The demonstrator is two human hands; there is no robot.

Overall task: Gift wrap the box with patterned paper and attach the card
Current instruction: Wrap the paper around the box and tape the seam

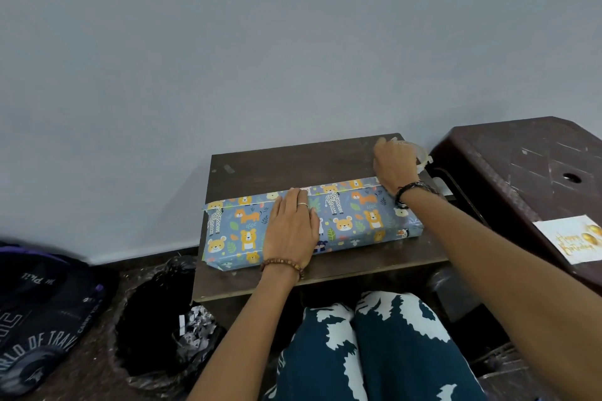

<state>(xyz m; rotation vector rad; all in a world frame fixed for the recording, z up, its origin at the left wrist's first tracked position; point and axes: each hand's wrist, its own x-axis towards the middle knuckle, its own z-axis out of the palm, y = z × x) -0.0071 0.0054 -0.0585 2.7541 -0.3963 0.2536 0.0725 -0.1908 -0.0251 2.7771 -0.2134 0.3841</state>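
A long flat box (355, 221) wrapped in blue paper with cartoon animals lies across a small dark wooden table (293, 163). My left hand (293, 228) lies flat on top of the box near its middle, palm down, fingers together. At the table's far right corner my right hand (394, 163) closes around a roll of clear tape (422, 156), just behind the box's right end. A white "Happy Birthday" card (573, 239) with gold lettering rests on the dark stool to the right.
A dark brown plastic stool (521, 153) stands right of the table. A black-lined waste bin (156, 319) with paper scraps sits on the floor at left, beside a dark bag (39, 303). A grey wall is behind. My patterned trousers (374, 352) are below the table.
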